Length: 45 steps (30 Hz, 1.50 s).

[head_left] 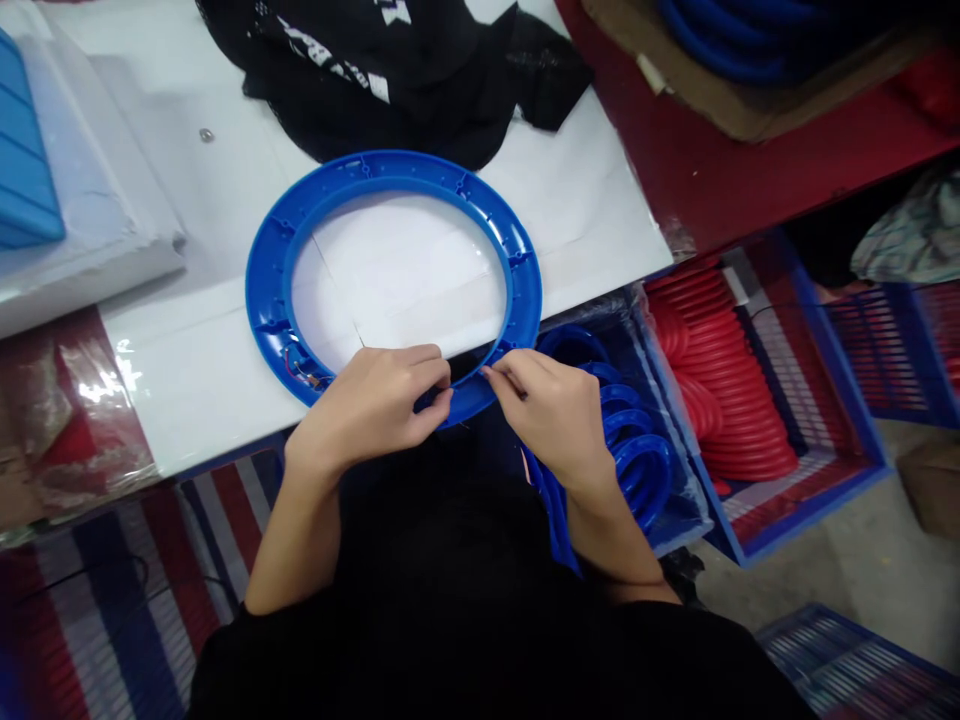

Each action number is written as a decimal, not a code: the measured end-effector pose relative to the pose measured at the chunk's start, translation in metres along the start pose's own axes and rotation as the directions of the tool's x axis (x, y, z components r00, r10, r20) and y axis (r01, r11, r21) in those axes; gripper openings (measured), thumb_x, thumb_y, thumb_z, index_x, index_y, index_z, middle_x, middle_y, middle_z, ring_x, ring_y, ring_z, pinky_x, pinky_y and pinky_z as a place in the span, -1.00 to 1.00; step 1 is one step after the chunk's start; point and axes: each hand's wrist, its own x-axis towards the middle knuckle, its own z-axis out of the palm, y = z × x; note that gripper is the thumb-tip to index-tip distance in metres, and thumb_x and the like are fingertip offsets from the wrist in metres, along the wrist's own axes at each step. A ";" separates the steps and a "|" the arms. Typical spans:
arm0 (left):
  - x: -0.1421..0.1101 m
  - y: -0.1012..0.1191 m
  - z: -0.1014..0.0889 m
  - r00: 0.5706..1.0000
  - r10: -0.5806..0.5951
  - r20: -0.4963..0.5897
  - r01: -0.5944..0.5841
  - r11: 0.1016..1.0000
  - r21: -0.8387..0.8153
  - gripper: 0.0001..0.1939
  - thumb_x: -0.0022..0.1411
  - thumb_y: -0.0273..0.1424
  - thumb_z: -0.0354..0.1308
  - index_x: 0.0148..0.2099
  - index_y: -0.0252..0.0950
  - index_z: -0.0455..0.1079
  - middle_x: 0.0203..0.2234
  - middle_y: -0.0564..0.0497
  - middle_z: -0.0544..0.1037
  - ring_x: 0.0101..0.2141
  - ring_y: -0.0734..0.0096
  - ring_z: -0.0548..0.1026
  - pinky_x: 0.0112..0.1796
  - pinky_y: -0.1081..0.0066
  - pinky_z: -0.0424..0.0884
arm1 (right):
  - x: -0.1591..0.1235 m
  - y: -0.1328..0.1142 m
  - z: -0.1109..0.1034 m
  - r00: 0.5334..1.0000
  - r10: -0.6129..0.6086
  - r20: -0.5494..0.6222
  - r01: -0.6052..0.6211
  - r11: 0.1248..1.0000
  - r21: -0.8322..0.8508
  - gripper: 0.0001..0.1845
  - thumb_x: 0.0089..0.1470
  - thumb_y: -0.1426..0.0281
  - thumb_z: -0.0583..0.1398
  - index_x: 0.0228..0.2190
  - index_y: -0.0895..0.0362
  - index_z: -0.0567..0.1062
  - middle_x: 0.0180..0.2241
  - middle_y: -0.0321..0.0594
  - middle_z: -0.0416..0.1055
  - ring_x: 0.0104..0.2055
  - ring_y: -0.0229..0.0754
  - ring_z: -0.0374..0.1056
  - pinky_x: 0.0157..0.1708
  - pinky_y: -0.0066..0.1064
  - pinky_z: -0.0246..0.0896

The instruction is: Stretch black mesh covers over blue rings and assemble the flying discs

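A blue plastic ring (267, 240) lies with its hollow, ribbed side up on the white tabletop, its near edge jutting past the table's front edge. Thin wires (294, 366) with a small connector sit in its channel at the lower left. My left hand (379, 400) is closed in a pinch over the near part of the ring; what its fingertips hold is hidden. Just right of it, my right hand (555, 405) pinches at the ring's near inner rim, and whatever is between thumb and finger is too small to make out.
Black cloth (420, 90) lies behind the ring. At the left are a white foam block (97, 190) and a blue bin (26, 150). To my right, crates hold several blue rings (641, 470) and stacked red rings (739, 390). A small metal piece (206, 135) rests on the table.
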 end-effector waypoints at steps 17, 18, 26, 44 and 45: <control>0.007 0.020 0.030 0.984 -0.049 -0.169 0.074 0.987 0.146 -0.82 0.38 -0.45 0.16 -0.32 -0.25 0.48 -0.40 0.07 0.58 -0.46 0.41 0.46 -0.47 0.33 0.06 | -0.003 0.017 -0.025 0.994 -0.007 0.108 -0.038 0.914 0.403 -0.88 0.35 0.45 0.26 -0.29 0.07 0.56 -0.33 -0.27 0.53 -0.31 -0.19 0.44 -0.25 -0.36 0.27; 0.007 0.019 0.030 0.986 -0.046 -0.160 0.069 0.988 0.139 -0.83 0.38 -0.45 0.15 -0.31 -0.24 0.48 -0.40 0.07 0.58 -0.45 0.41 0.46 -0.46 0.34 0.06 | -0.004 0.016 -0.024 0.998 0.011 0.064 -0.035 0.921 0.387 -0.87 0.36 0.44 0.26 -0.30 0.07 0.56 -0.33 -0.26 0.53 -0.30 -0.18 0.44 -0.24 -0.35 0.28; 0.004 0.018 0.031 0.991 -0.016 -0.130 0.034 0.990 0.135 -0.83 0.39 -0.44 0.14 -0.29 -0.25 0.49 -0.39 0.05 0.59 -0.44 0.40 0.47 -0.46 0.35 0.07 | 0.003 0.013 -0.023 0.999 0.008 0.042 -0.022 0.938 0.345 -0.85 0.35 0.46 0.25 -0.31 0.05 0.58 -0.31 -0.24 0.57 -0.27 -0.14 0.49 -0.22 -0.31 0.32; 0.016 0.034 0.022 0.996 -0.058 -0.060 0.075 0.935 0.347 -0.75 0.46 -0.45 0.05 -0.16 -0.34 0.57 -0.31 -0.11 0.63 -0.45 0.19 0.58 -0.49 0.24 0.12 | -0.008 -0.016 -0.006 0.996 0.091 -0.015 -0.090 0.995 0.037 -0.85 0.35 0.42 0.30 -0.33 0.08 0.56 -0.30 -0.22 0.59 -0.26 -0.12 0.49 -0.35 -0.30 0.11; 0.018 0.035 0.024 0.996 -0.063 -0.063 0.081 0.932 0.354 -0.74 0.47 -0.46 0.03 -0.16 -0.34 0.56 -0.32 -0.11 0.62 -0.45 0.19 0.57 -0.49 0.24 0.12 | -0.007 -0.015 -0.007 0.994 0.105 -0.015 -0.104 0.994 0.023 -0.84 0.34 0.41 0.32 -0.35 0.07 0.55 -0.32 -0.25 0.58 -0.30 -0.14 0.47 -0.38 -0.30 0.06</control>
